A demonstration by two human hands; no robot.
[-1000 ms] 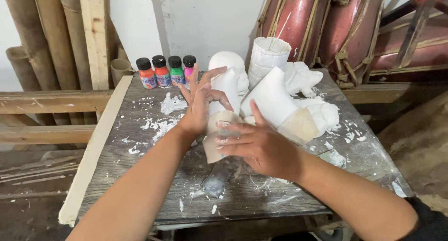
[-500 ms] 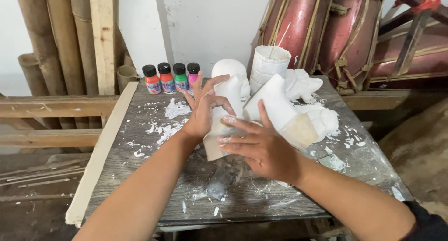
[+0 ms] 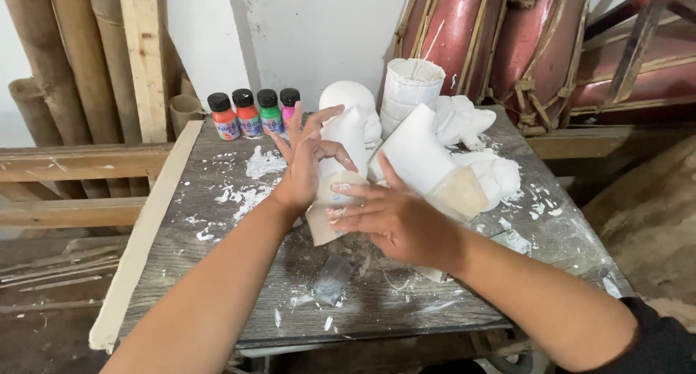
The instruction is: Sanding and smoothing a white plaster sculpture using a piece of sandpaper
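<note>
Head view: left hand (image 3: 304, 167) and right hand (image 3: 395, 218) both wrapped around white plaster cast (image 3: 341, 175), fingers loosely curled on it, at middle of table (image 3: 217, 272). Second cast (image 3: 428, 164) just beside, right. Paint bottles (image 3: 254, 113) along far edge, left corner.

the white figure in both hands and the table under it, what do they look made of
White figure: looks like cast plaster, matte and chalky, with a tan unpainted base; white crumbs and smears of the same stuff lie around it. It could be another cast material. The left hand and right hand press on it.
Table: grey weathered wood, with visible grain and plank seams, unfinished and spattered white.
</note>
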